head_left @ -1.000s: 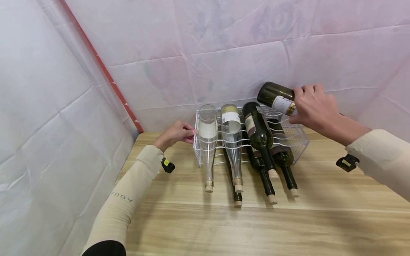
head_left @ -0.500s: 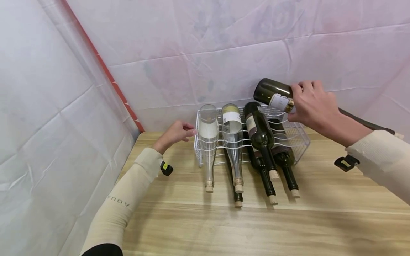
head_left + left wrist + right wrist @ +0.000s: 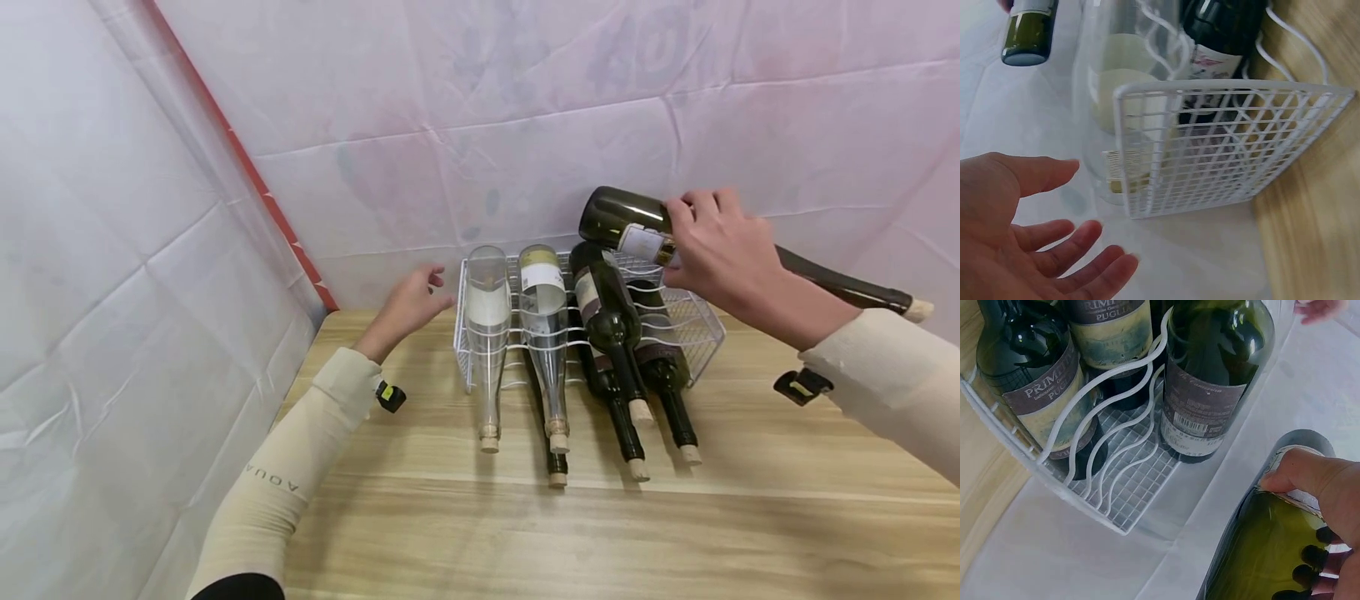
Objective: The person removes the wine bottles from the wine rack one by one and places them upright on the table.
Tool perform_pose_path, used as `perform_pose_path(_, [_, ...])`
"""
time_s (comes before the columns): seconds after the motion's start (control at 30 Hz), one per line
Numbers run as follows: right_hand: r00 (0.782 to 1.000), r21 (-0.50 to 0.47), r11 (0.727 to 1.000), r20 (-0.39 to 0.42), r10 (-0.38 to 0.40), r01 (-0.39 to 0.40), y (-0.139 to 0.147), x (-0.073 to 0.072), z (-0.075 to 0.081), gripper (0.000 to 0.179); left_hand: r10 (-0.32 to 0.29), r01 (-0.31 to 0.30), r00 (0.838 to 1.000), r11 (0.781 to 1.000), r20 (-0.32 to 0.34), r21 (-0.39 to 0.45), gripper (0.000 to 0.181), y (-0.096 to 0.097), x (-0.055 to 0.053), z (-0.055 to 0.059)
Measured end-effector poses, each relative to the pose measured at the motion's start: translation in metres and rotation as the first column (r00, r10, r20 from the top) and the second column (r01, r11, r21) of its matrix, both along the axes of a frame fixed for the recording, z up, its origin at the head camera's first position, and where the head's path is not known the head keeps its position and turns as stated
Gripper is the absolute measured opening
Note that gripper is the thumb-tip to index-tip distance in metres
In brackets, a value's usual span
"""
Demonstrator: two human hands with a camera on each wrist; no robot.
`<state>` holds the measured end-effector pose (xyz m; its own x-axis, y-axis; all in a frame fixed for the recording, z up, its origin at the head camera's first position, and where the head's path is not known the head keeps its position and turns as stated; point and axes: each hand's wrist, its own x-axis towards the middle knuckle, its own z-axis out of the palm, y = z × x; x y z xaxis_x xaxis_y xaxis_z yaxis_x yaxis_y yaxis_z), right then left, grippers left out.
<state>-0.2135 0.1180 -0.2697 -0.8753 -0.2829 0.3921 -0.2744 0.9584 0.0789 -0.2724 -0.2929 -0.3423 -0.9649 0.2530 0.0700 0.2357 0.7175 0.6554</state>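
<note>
A long-necked green wine bottle [image 3: 626, 218] is gripped round its body by my right hand [image 3: 722, 250], above the back right of a white wire rack [image 3: 705, 332]. It lies tilted, base to the left, corked neck pointing right and lower. Beside the rack's left end my left hand [image 3: 408, 304] is held with fingers apart, holding nothing; a gap shows between it and the wire in the left wrist view. On the upper tier rest two clear bottles [image 3: 487, 308] and one dark bottle [image 3: 609, 312]. Below them lie several dark bottles [image 3: 663, 371], partly hidden.
The rack stands on a wooden table [image 3: 480, 533], near a wall hung with pale sheeting [image 3: 360, 200]. Corked necks [image 3: 557, 462] stick out over its front edge. Wavy wire bars [image 3: 1107, 415] form the rack's upper right slot, beside the dark upper bottle.
My right hand has carried the green bottle a little left, and its corked neck has come into view. The left hand has drawn slightly back from the rack's side, fingers spreading.
</note>
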Motion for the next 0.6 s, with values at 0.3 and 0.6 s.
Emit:
perform_pose_path(0.3, [0.996, 0.016, 0.998, -0.069, 0.058, -0.057, -0.012, 0.003, 0.001, 0.073, -0.006, -0.018, 0.984, 0.991, -0.180, -0.129, 0.097, 0.008, 0.007, 0.019])
perform_pose_path(0.6, [0.977, 0.066, 0.988, -0.156, 0.148, -0.139, -0.019, 0.006, 0.003, 0.071, -0.074, 0.016, 0.964, 0.975, -0.256, -0.221, 0.110, 0.016, 0.012, 0.022])
